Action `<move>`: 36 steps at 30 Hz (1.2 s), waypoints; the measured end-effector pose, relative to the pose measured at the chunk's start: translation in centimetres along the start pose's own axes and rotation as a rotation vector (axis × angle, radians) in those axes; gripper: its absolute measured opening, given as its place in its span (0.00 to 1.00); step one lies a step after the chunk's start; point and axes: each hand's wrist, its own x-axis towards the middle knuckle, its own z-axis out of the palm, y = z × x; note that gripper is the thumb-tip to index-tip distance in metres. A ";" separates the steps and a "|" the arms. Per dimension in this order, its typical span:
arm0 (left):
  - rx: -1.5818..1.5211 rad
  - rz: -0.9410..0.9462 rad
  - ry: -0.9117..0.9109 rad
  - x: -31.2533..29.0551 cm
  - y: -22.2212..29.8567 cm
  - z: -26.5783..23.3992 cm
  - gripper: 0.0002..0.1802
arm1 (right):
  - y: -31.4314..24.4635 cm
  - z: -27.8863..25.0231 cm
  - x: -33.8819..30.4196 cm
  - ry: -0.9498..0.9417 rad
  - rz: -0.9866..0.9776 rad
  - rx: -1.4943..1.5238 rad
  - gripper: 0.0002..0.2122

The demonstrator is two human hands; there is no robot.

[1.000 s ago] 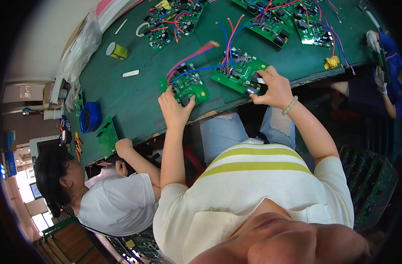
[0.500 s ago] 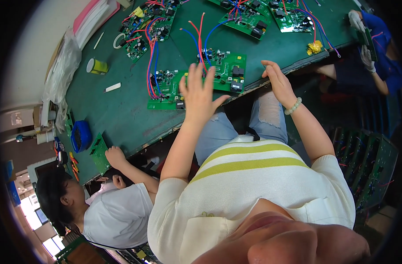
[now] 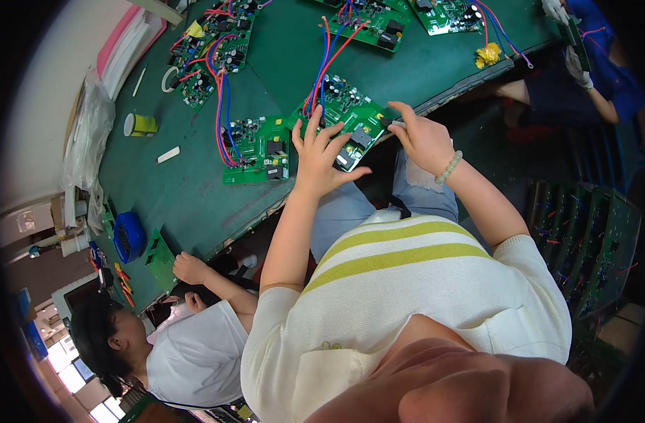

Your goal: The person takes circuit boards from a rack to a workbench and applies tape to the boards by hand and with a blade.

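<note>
A green circuit board (image 3: 368, 113) with red and blue wires lies tilted at the table's near edge. My left hand (image 3: 317, 156) rests over its near left part, fingers spread and fingertips on the board beside its black block-shaped components (image 3: 361, 137). At the board's right corner, my right hand (image 3: 424, 144) has its thumb and index finger closed around a small dark thing (image 3: 386, 122). What that thing is cannot be made out. Just left of my left hand lies a second wired circuit board (image 3: 255, 141), apart from both hands.
More wired boards (image 3: 372, 35) lie at the far side. A yellow-green jar (image 3: 140, 125), a white strip (image 3: 168, 155) and a blue container (image 3: 129, 236) stand to the left. A co-worker (image 3: 188, 345) sits at left; another's gloved hand (image 3: 576, 67) holds a board at far right.
The board under my left hand has turned and now lies at a slant, its wires shifted. My right hand has moved in from beside the table edge to the board's corner and closed its fingers.
</note>
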 end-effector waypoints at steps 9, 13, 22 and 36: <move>-0.002 -0.049 -0.066 0.1 0.1 -0.1 0.34 | -0.7 0.3 -1.0 -0.016 0.068 -0.039 0.15; -0.017 -0.046 -0.079 0.0 -0.1 -0.2 0.36 | -1.3 0.8 -0.5 -0.004 0.023 -0.033 0.13; -0.048 -0.044 -0.049 0.1 -0.2 0.0 0.35 | -1.1 0.5 -0.7 -0.013 0.157 0.140 0.11; -0.072 -0.039 -0.036 0.1 -0.4 -0.1 0.35 | 1.4 4.3 -0.6 0.037 0.257 0.808 0.10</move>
